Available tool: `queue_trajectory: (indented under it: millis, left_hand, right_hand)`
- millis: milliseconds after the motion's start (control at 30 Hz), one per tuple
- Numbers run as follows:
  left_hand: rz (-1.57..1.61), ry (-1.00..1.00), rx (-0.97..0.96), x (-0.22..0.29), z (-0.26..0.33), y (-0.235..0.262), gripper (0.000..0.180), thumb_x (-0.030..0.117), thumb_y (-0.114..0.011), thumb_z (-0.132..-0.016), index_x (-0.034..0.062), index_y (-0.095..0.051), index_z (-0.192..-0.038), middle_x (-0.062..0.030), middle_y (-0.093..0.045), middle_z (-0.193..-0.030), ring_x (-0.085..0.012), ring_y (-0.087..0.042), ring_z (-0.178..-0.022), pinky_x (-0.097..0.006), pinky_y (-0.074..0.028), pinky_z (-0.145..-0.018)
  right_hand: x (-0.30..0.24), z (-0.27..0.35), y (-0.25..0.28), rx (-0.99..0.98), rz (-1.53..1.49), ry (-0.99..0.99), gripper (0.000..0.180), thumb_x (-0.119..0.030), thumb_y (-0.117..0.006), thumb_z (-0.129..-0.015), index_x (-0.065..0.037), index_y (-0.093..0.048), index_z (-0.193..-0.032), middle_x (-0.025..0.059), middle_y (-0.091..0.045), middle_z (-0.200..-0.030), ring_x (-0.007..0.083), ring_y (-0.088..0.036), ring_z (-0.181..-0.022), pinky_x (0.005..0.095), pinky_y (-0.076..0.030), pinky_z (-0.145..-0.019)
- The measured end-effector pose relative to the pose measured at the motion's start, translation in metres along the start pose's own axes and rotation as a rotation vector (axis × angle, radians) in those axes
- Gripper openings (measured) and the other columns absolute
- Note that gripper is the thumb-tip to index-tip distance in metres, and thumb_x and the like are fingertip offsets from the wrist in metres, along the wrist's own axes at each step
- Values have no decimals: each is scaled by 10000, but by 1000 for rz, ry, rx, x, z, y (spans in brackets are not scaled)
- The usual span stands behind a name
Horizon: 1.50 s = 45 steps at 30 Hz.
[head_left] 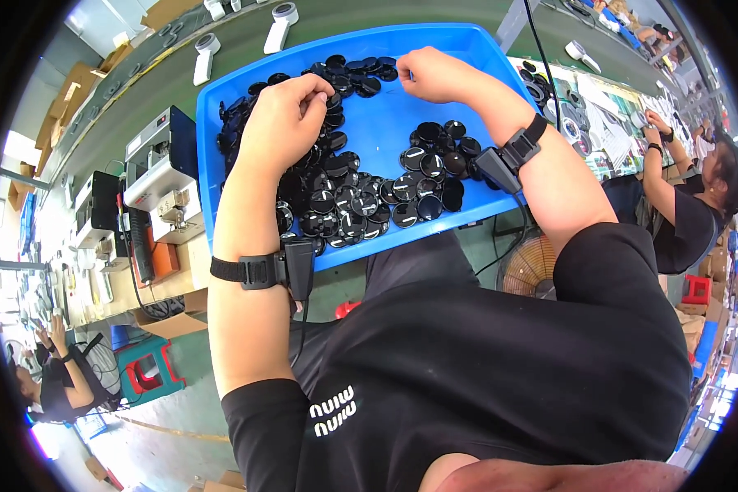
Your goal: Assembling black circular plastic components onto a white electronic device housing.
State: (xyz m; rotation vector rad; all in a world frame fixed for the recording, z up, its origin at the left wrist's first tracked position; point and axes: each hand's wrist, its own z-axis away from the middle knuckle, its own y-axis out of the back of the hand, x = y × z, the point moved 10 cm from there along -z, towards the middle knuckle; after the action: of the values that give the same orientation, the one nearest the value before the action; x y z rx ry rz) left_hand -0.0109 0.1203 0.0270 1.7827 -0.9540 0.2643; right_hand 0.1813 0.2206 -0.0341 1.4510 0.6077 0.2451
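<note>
curling both hands: left hand (283, 115), right hand (435, 75), pinching black discs (348, 201) over blue tray (385, 123)

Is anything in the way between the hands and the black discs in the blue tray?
Nothing visible. The left hand rests directly on the pile of black discs in the blue tray; the right hand hovers just above them at the far end.

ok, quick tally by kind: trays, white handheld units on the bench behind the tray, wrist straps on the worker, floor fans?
Blue tray: 1
White handheld units: 2
Wrist straps: 2
Floor fans: 1
Total: 6
The black discs in the tray are heaped too thickly to count.
</note>
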Motion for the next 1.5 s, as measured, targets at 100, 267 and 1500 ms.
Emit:
queue_trajectory:
  millis: [100, 267, 1500]
  left_hand:
    - [-21, 40, -9, -3, 0, 1, 171, 102, -621, -889, 24, -725, -1000, -157, -664, -747, -260, -633, -649, -369, -507, -648]
    - [-20, 47, -32, 1, -1, 0, 174, 103, -624, -891, 26, -725, -1010, -139, -690, -782, -260, -651, -686, -365, -525, -684]
    - [-174, 12, -90, -6, -2, -16, 258, 200, -629, -787, 176, -801, -978, -122, -764, -918, -326, -737, -892, -451, -587, -829]
  right_hand:
    - [-6, 2, -8, -139, -15, 0, 82, -76, -649, -812, -39, -698, -867, 161, -722, -841, 329, -698, -799, 444, -558, -699]
    - [2, 0, -11, -102, 1, -18, 80, -76, -658, -810, -41, -699, -869, 153, -724, -835, 320, -700, -779, 442, -558, -687]
    - [14, 12, 44, 340, -323, 284, 125, -45, -687, -880, 14, -591, -934, 53, -553, -789, 144, -563, -795, 306, -482, -770]
